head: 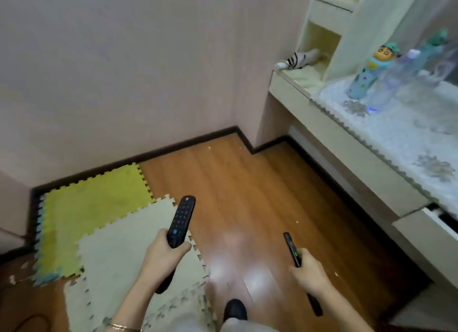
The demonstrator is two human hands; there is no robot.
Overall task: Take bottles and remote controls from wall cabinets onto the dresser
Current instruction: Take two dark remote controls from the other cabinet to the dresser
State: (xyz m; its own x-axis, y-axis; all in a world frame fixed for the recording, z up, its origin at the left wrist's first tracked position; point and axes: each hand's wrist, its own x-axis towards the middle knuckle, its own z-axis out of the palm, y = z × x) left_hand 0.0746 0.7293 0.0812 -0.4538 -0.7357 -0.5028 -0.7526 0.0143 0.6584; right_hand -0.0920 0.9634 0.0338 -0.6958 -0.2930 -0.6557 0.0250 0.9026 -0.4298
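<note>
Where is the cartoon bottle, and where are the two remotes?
cartoon bottle [366, 77]: head view, on its blue body, standing on the dresser.
left remote [181, 220]: head view, on its button face, above the left hand.
right remote [292, 248]: head view, on its thin edge, above the right hand.

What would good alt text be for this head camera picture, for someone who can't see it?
A person carries a black remote control in each hand, the left hand gripping the larger remote, the right hand the slimmer remote, above a wooden floor with foam mats. At right, a cream dresser holds a cartoon bottle and clear bottles.
</note>
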